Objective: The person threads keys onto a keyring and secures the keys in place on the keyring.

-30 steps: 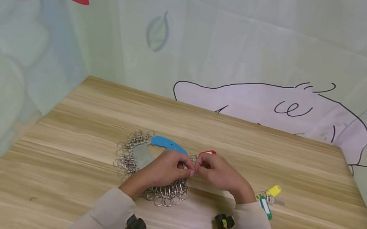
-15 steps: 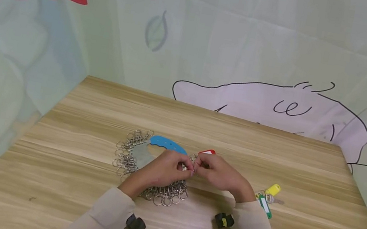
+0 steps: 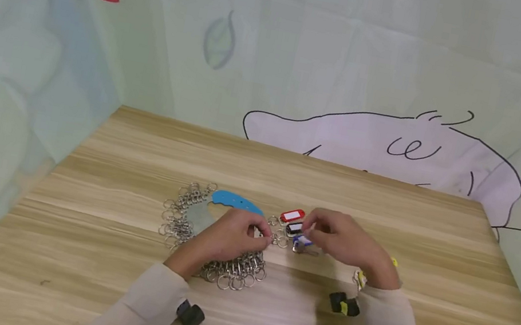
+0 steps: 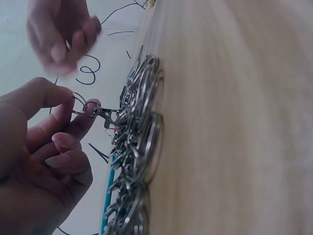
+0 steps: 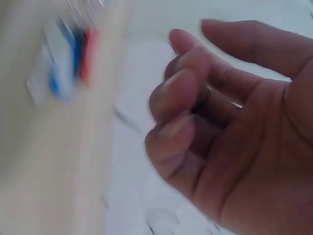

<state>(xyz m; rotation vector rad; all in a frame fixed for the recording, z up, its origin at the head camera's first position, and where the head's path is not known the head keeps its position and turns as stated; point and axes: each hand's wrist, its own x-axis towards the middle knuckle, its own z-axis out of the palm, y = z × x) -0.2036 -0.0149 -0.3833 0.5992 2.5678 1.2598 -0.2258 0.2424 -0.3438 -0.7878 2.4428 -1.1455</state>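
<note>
My left hand (image 3: 237, 234) pinches a metal key ring (image 4: 84, 102) between thumb and forefinger. The ring hangs from a small swivel clip (image 4: 103, 112) that leads to a grey plate (image 3: 195, 215) with a blue handle (image 3: 235, 200). Many similar rings and clips fringe the plate, and the left hand covers part of it. My right hand (image 3: 346, 238) is raised over the key tags with fingers loosely curled, nothing between them. Below it lie a red tag (image 3: 292, 215), a black tag (image 3: 294, 229) and a partly hidden blue tag (image 3: 303, 241).
A yellow tag (image 3: 394, 262) shows behind the right wrist, which hides most of the bunch there. The wooden table (image 3: 137, 147) meets printed cloth walls (image 3: 312, 49) at the back and left. Black wrist pieces (image 3: 190, 315) sit at both sleeves.
My right hand has let go at the left fingertips and moved right, baring the black and blue tags. The left hand keeps its pinch, and the head view has shifted slightly.
</note>
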